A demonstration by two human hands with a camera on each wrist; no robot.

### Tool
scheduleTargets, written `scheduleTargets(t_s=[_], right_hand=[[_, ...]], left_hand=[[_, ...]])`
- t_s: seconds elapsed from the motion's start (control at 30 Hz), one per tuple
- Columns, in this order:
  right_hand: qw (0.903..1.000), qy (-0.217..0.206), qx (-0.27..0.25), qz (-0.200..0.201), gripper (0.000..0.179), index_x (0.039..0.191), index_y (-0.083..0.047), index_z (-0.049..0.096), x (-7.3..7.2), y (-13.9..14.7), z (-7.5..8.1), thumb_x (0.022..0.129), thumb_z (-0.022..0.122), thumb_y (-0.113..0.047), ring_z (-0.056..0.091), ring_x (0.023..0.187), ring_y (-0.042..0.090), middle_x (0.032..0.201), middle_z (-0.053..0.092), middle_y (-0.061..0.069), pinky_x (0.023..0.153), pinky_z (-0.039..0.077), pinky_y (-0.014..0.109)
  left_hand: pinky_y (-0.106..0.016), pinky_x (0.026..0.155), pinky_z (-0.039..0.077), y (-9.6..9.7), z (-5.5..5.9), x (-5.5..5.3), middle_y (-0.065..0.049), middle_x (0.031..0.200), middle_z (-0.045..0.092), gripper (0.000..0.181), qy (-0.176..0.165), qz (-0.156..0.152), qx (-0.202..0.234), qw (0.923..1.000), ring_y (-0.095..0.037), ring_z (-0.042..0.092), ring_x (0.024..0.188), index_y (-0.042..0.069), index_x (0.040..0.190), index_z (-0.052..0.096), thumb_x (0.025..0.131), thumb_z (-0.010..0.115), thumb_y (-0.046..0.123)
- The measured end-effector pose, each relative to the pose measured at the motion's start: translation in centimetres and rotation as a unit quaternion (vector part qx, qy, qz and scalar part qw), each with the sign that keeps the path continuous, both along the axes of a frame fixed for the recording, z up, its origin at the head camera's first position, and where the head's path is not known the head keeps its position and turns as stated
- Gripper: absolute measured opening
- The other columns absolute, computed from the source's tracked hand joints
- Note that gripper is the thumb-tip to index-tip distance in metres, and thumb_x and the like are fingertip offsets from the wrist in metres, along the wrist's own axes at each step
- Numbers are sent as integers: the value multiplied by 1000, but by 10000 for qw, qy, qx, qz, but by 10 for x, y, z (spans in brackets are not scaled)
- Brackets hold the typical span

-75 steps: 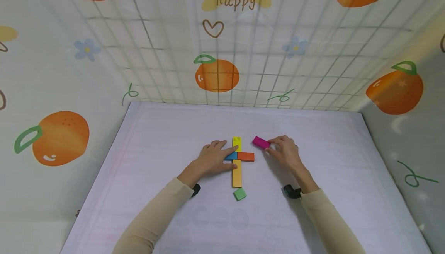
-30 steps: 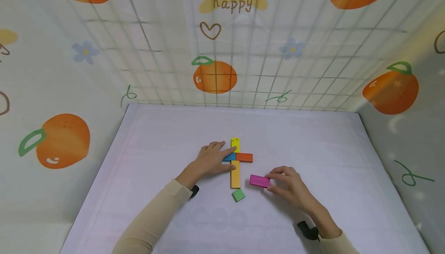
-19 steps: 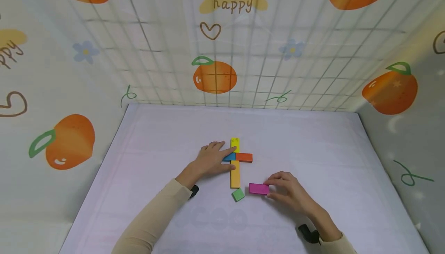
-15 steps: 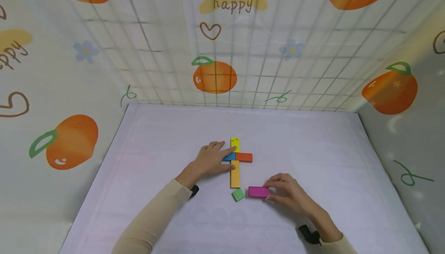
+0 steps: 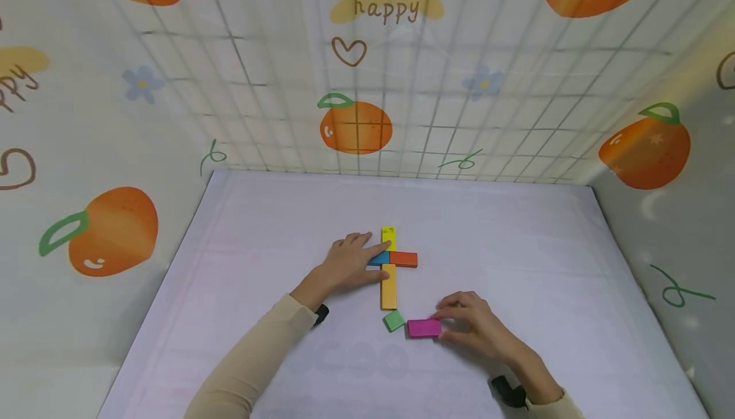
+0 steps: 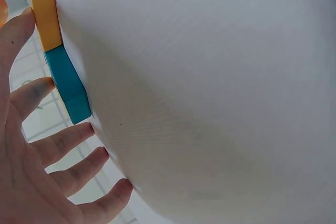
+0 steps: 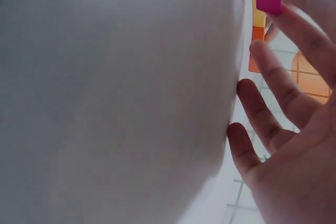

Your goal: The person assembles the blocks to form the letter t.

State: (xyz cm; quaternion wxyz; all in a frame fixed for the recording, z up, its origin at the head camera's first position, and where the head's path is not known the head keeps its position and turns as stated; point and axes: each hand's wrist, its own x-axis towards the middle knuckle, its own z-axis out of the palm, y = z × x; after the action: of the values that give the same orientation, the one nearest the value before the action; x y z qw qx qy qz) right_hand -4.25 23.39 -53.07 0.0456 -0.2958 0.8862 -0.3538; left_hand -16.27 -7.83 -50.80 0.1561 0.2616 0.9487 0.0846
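Observation:
My right hand (image 5: pixel 476 326) pinches the right end of a magenta block (image 5: pixel 423 328) between thumb and fingers. The block lies low over the table, its left end close beside a small green square block (image 5: pixel 393 321). My left hand (image 5: pixel 347 263) is spread, its index finger and thumb resting on a cross of blocks. A yellow block (image 5: pixel 388 234) forms the top, an orange-red block (image 5: pixel 404 259) the right arm and an amber block (image 5: pixel 388 293) the stem. In the left wrist view the blue block (image 6: pixel 70 85) touches the amber one; the hand partly covers it from above.
The blocks are on a white-covered table (image 5: pixel 275 205). Behind and at the sides stand cloth walls printed with oranges, hearts and flowers, such as the back wall (image 5: pixel 258 129). A black strap piece (image 5: pixel 508 392) shows at the right wrist.
My right hand has drawn the magenta block from beside the cross's top towards the near edge, turning it level, and lately slid it slightly left to the green block. The left hand stays put.

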Motion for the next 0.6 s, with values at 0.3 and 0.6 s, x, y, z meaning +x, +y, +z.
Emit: scheduleTargets(t_s=[0.3,0.6], right_hand=[[9996,-133,219,-110,31,107,-32,78,1,-6,-4,78,88,-28,47,115,22,119,61,-3,90,35,53],[9994,61,250,-217,34,102,-34,78,4,-10,-7,72,92,-29,45,115,21,120,60,-2,90,34,53]], left_hand=[[-60,109,30,-1,-1,2,-10,161,29,76,43,-9,16,10000,-35,27,143,40,157,31,91,51,71],[-61,109,30,0,-2,2,-11,160,30,75,74,8,94,9999,-36,27,143,38,157,33,91,53,70]])
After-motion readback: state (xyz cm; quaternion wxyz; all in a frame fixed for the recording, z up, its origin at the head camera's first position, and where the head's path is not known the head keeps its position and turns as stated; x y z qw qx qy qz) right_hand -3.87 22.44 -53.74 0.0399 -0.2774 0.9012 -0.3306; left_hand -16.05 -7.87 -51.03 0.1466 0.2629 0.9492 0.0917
